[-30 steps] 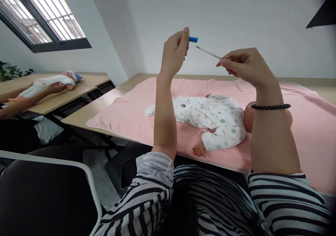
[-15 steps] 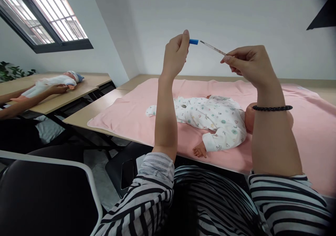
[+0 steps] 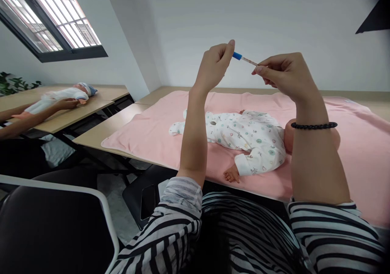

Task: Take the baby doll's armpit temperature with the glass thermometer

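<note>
Up in front of the wall, my left hand (image 3: 215, 66) is closed round a blue thermometer case (image 3: 237, 56), whose end sticks out past the thumb. A thin glass thermometer (image 3: 250, 61) is pinched between the thumb and fingers of my right hand (image 3: 282, 73). Its far tip is inside the mouth of the case, out of sight. Below both hands a baby doll (image 3: 246, 134) in a white patterned suit lies on its back on a pink blanket (image 3: 152, 132). My right forearm hides part of the doll's head.
The blanket covers most of a wooden table (image 3: 100, 132). To the left, a co-worker's hand (image 3: 69, 103) touches another doll (image 3: 68, 93) on a second table. A black chair with a white frame (image 3: 91, 190) stands at lower left; a phone (image 3: 148, 201) lies on a seat.
My left hand has moved right with the blue case, and the thermometer's tip, apart from it before, has gone into it. My right hand has shifted slightly left.
</note>
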Motion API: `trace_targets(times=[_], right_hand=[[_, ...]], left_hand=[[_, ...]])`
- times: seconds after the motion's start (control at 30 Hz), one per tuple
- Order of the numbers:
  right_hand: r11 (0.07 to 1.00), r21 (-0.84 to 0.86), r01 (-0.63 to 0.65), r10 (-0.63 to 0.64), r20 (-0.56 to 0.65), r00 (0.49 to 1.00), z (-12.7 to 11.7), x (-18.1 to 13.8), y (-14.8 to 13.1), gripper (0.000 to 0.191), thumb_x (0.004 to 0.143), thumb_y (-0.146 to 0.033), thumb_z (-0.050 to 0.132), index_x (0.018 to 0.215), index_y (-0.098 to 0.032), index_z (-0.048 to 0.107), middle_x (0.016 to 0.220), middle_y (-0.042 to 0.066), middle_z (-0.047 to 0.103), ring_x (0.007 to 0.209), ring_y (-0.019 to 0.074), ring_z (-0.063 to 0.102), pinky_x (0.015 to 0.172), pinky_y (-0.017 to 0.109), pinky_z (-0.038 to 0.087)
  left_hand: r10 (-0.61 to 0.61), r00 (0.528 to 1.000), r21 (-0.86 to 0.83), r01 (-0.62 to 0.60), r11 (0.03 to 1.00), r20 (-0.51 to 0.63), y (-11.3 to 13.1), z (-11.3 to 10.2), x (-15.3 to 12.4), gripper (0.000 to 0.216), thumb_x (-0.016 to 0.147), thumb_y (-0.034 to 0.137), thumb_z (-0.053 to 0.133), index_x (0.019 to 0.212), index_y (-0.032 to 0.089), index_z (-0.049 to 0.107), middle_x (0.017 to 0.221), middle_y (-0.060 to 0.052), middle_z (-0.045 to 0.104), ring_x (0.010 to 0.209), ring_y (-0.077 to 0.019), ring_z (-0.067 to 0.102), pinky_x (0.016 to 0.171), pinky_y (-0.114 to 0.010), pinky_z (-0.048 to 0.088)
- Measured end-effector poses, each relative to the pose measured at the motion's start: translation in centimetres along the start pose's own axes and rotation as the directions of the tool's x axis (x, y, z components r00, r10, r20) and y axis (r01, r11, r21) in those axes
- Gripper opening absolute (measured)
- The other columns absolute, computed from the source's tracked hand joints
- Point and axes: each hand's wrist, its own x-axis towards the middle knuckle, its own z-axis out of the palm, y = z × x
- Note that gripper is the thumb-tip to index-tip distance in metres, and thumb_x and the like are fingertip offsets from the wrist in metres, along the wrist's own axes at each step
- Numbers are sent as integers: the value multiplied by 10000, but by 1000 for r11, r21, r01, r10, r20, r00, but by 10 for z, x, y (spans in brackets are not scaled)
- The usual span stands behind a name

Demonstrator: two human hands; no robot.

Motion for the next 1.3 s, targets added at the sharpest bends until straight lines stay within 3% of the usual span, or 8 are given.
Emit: trace_targets(times=[0.3, 0.43, 0.6, 1.0, 1.3], right_hand=[[1000, 4, 22, -22, 25, 999, 0, 2, 3, 193, 929, -440, 678, 870, -280, 767, 635, 24, 518, 629, 151, 432, 570, 352, 316], [1000, 13, 21, -21, 28, 999, 1, 2, 3, 185, 944, -370, 669, 911, -227, 781, 620, 7, 494, 616, 123, 431, 570, 318, 304], [1000, 15, 18, -18, 27, 999, 1, 2, 3, 163, 945, -322, 666, 887, -220, 779, 615, 3, 494, 609, 115, 426, 566, 298, 306], [995, 100, 2, -10, 78, 997, 0, 3, 2, 220, 934, -415, 689, 860, -220, 760, 624, 3, 468, 600, 119, 410, 563, 301, 301], [998, 55, -30, 25, 83, 996, 13, 7, 3, 305, 898, -570, 669, 812, -285, 732, 650, 23, 473, 611, 163, 406, 570, 342, 348]], left_hand=[[-62, 998, 73, 62, 995, 3, -8, -3, 2, 708, 866, 898, 229, 600, 303, 506, 674, -57, 595, 720, -221, 613, 654, -457, 508], [1, 1000, 8, -1, 1000, 13, -7, -3, 3, 681, 898, 858, 281, 593, 283, 481, 640, -57, 527, 670, -203, 575, 623, -433, 484], [-41, 999, -4, 41, 999, 19, -2, -1, 3, 664, 931, 816, 297, 605, 254, 434, 641, -54, 523, 647, -174, 534, 606, -383, 478], [-26, 994, -85, 35, 996, 102, 4, -2, -2, 355, 1083, 407, 315, 771, 236, 319, 613, 14, 417, 554, -121, 436, 596, -307, 398], [-30, 995, -44, 34, 998, 100, 1, -5, -1, 355, 1086, 465, 282, 839, 245, 409, 691, 12, 537, 610, -112, 516, 652, -279, 469]])
